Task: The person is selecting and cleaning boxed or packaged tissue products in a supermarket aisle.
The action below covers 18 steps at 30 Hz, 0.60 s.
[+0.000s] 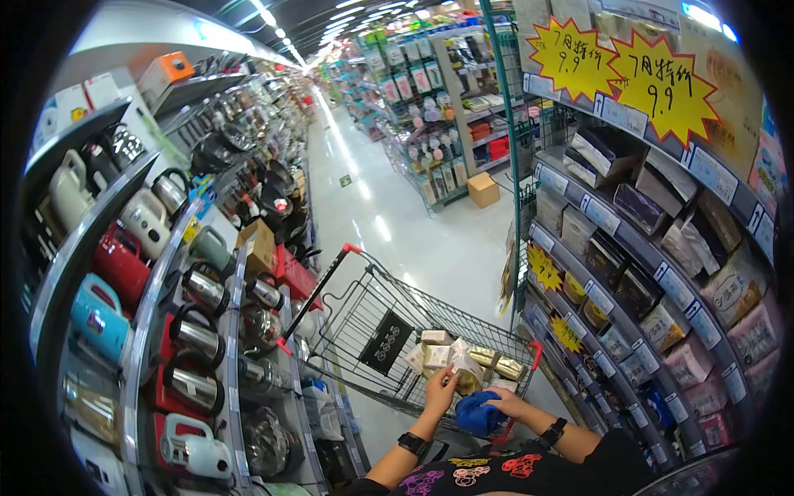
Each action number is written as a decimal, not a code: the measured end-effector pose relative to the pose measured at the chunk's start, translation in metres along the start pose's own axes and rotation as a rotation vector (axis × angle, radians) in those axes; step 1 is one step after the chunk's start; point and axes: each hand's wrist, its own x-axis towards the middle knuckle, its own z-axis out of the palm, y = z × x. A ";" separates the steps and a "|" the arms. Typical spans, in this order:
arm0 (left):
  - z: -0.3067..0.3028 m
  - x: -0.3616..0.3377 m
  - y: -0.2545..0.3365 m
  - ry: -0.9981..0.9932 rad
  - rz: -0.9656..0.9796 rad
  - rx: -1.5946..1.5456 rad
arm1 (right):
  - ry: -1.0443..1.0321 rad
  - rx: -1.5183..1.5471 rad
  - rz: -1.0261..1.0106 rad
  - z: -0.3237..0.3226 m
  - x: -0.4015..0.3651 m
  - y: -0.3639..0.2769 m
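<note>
- Black T-shirt [471, 478] with colourful printed figures is seen nearest to the camera, just below both hands.
- Left hand [440, 390] is held narrow, and clear plastic bag [468, 367] is pinched between its fingertips. On this wrist, black watch [413, 444] is worn.
- Right hand [506, 403] is closed around blue fabric bundle [478, 415], which is placed just beside the left hand, between the two hands. What is inside the bundle cannot be told. Black wristband [552, 431] is worn here.
- Wire shopping cart [356, 307] is stretched ahead of the hands and to their left. Its near end is reached by both hands.
- Inside the cart, just beyond the fingertips, white packages [437, 356] and gold-coloured packet [496, 362] are gathered near the plastic bag.
- To the left of the hands, electric kettles [101, 314] in blue, red, cream and steel are lined up on shelves.
- To the right of the hands, packaged goods [691, 364] are stacked on other shelves. Above them, yellow starburst signs [664, 87] marked 9.9 are fixed.
- Well ahead of the hands, cardboard box [482, 190] is set on shiny aisle floor [364, 174].
</note>
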 end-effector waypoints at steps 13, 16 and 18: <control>-0.062 -0.075 0.093 0.007 -0.243 -0.525 | 0.239 0.307 -0.402 -0.006 -0.058 -0.055; -0.059 -0.091 0.103 -0.234 -0.122 -0.376 | 0.230 0.335 -0.322 0.012 -0.074 -0.048; -0.056 -0.107 0.127 -0.295 -0.059 -0.156 | 0.165 0.396 -0.267 0.017 -0.077 -0.030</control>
